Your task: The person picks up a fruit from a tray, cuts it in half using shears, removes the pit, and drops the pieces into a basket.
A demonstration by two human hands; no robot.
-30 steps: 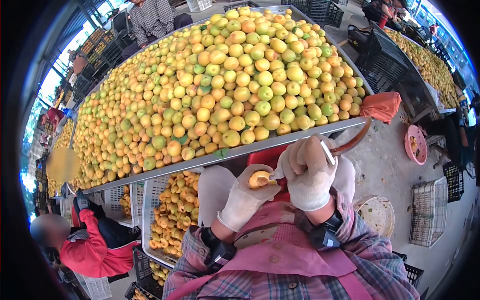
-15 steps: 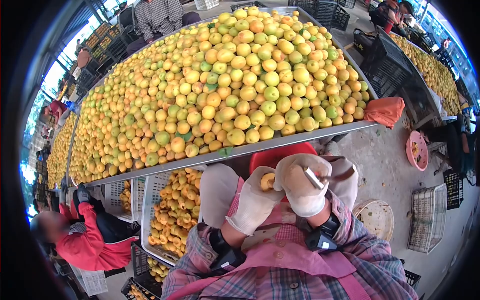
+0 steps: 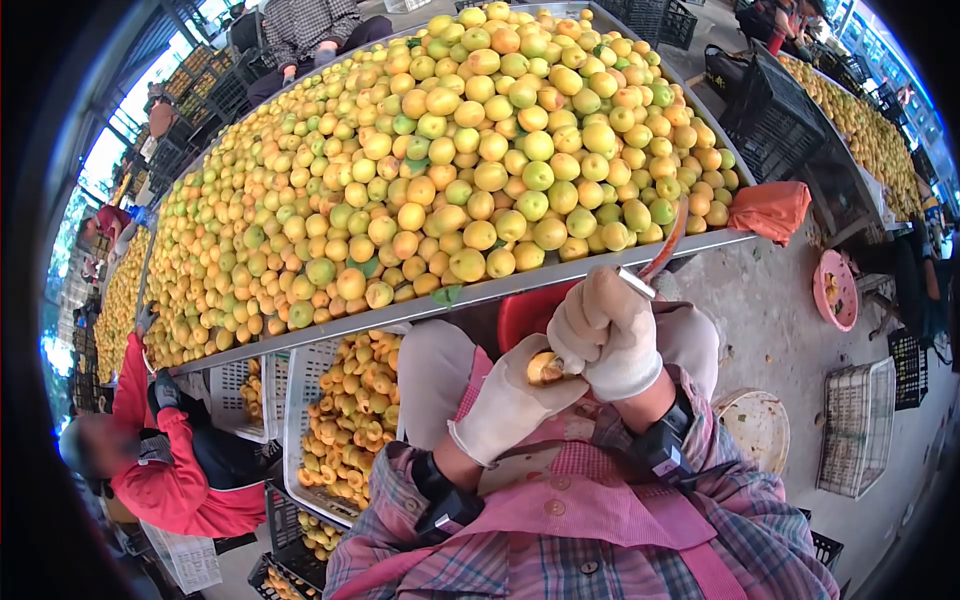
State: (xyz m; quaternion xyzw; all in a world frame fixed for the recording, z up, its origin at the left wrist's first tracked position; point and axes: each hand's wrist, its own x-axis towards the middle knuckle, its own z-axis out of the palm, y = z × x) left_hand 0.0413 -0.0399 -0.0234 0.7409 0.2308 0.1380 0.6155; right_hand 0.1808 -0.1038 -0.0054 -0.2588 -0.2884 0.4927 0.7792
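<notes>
In front of my lap, my left hand, in a whitish glove, is closed around an apricot whose orange flesh shows. My gloved right hand touches it from the right, thumb and fingers at the fruit. A curved knife-like tool is also gripped in my right hand, with a shiny metal piece by the knuckles and a reddish-brown curved part pointing up toward the tray rim. Beyond both hands lies a heap of whole apricots on a metal-edged table. A red basin is partly hidden behind my hands.
To my left, a white crate holds split apricots. A person in red sits farther left. An orange-red cloth bag hangs at the table corner. On the right are a white bucket, a pink basket and a pale crate.
My right hand has turned, and the tool has swung from pointing right to pointing up. The apricot shows more between my hands. The person in red has reached an arm toward the heap.
</notes>
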